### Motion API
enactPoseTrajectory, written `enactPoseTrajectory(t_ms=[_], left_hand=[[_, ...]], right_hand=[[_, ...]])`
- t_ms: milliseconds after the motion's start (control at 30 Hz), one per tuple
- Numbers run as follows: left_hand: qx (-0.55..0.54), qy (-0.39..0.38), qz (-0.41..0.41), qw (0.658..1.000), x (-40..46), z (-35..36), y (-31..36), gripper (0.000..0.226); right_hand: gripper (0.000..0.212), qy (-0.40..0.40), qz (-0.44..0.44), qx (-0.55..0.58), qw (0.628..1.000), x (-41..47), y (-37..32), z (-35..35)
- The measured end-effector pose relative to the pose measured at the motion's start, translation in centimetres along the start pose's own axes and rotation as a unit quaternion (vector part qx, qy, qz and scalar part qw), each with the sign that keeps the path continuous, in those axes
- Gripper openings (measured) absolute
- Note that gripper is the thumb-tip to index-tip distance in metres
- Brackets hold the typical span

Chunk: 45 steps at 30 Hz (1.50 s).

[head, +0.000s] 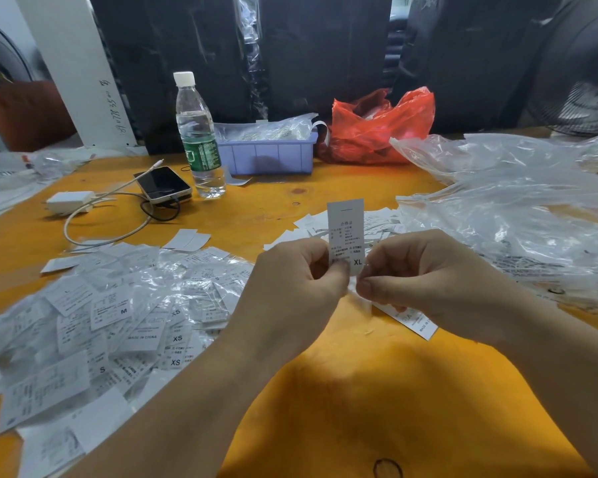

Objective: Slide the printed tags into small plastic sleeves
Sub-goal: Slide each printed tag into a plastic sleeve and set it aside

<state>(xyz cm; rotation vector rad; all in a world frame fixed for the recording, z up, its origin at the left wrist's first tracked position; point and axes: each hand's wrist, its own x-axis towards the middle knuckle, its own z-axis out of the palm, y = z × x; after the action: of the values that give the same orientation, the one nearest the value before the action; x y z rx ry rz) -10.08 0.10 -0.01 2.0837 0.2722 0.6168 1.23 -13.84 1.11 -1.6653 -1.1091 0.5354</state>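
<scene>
1. Left hand (pixel 290 281) pinching the lower edge of an upright printed tag (pixel 345 232), marked XL, thumb across its bottom corner; held high and face-on, probably so the print can be read and the edge lined up.
2. Right hand (pixel 425 281) curled tight just beside it, fingertips pinched on something thin and clear at the tag's bottom edge, most likely the mouth of a small plastic sleeve (pixel 354 286), though too faint to be sure. A second tag (pixel 411 322) poking out beneath this hand.
3. Both hands meeting above the orange desk (pixel 359 391), close to the body, presumably for fine control while feeding paper into film.
4. Heap of tags (pixel 111 322), sizes XS, S and M showing, spread to the left with clear film among them; another scatter of tags (pixel 384 219) lying just behind the hands, within easy reach.
5. Large clear plastic bags (pixel 515 219) piled to the right.
6. Further back: water bottle (pixel 197 132), phone (pixel 162 184) with charger cable, purple tray (pixel 266 153), red bag (pixel 380 129), all set well apart from the working spot.
</scene>
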Motion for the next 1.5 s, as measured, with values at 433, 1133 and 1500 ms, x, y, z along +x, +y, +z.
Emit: enactPoseTrajectory(t_ms=[433,1133,1500], left_hand=[[-0.01,0.001,-0.001,1.0,0.11,-0.1,-0.09,0.012],[-0.097,-0.019,-0.011,0.995,0.48,-0.37,-0.03,0.016],[-0.118,-0.024,-0.032,0.992,0.71,-0.53,-0.16,0.022]], right_hand=[[0.032,0.021,0.004,-0.004,1.0,-0.02,-0.02,0.12],[0.019,0.024,0.007,0.013,1.0,-0.07,-0.04,-0.04],[0.014,0.014,0.008,0.002,1.0,-0.07,-0.03,-0.02]])
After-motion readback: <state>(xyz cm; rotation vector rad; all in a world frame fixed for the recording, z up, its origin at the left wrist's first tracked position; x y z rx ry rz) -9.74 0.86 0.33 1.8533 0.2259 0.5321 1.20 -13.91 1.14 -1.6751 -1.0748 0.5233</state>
